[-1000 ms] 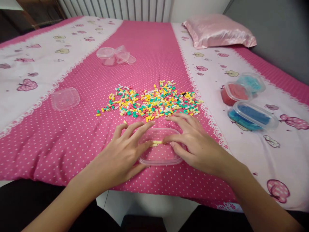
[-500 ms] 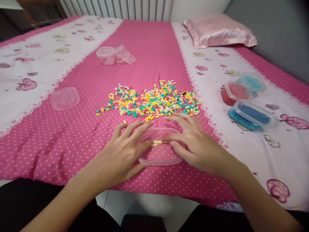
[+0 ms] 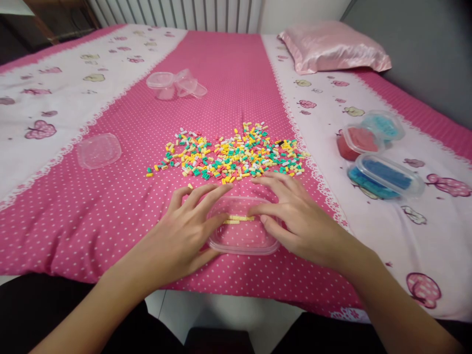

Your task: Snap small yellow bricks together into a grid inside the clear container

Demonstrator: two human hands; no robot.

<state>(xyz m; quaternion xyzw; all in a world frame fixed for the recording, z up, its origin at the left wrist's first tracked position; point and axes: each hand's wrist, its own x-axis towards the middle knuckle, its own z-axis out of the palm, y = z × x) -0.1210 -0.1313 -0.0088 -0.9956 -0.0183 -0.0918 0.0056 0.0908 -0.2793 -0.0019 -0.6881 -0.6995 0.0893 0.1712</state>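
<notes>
Two hands flank one pale-yellow brick strip [image 3: 241,218]: your L hand [image 3: 191,216] has its fingers spread, index tip at the strip's L end, & your R hand [image 3: 295,211] is loosely splayed, index tip by the R end; can't tell if either presses. Strip is mid clear container [image 3: 243,251], btwn your hands on the pink bedspread [image 3: 140,196], w/ multicolor brick pile [image 3: 239,156] just beyond.

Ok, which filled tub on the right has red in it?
The red tub, beyond the blue tub and left of the turquoise tub, apart from the right hand; its red contents set it apart.
</notes>
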